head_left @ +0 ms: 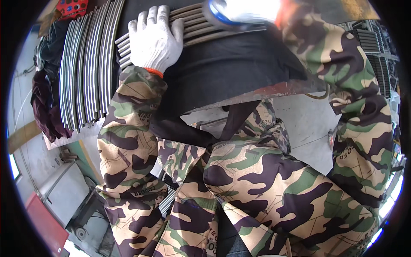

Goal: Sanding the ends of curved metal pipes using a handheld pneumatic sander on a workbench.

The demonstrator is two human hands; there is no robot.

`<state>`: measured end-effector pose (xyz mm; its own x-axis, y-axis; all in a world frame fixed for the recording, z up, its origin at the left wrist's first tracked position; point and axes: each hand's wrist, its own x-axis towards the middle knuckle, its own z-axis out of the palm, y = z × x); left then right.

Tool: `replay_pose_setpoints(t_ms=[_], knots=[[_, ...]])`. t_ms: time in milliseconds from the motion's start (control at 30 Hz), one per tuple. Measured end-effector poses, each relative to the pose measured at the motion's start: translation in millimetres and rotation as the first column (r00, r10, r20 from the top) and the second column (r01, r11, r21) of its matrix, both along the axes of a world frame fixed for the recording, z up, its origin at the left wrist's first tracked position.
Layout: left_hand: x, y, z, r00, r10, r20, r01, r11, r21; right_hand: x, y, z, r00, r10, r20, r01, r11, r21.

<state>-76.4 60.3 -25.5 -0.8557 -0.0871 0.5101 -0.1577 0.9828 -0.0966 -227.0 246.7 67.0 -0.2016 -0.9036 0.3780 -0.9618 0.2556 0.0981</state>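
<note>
My left hand (156, 42), in a white knit glove with an orange cuff, lies flat with its fingers spread on a row of thin metal rods (190, 26). The rods lie side by side on a black cloth (227, 64) over the table. My right hand (252, 9), also in a white glove, is over the far right part of these rods, smeared by motion and overexposed. Under it shows the curved blue edge of a thing (219, 16) it seems to grip; its kind cannot be made out.
More shiny rods (87, 64) lie in a bundle on the left. A red box with round holes (72, 8) stands far left, near dark cloths (45, 103). At the right are racked dark rods (372, 55). The table's worn metal edge (274, 92) runs in front of me.
</note>
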Motion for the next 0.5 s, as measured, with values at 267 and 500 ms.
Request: replay_pose_setpoints(t_ms=[267,500], knots=[[-11.9,-9.9,-7.6,0.997,-0.062,-0.055,0.061,0.998,-0.024,-16.2,-6.3,-16.5,0.997,0.011,-0.080,-0.017,0.997,-0.069],[-11.7,-11.0,-2.8,0.999,-0.038,-0.032,0.038,0.999,-0.024,8.8,-2.4,2.6,0.996,-0.061,0.064,0.053,0.992,0.115]])
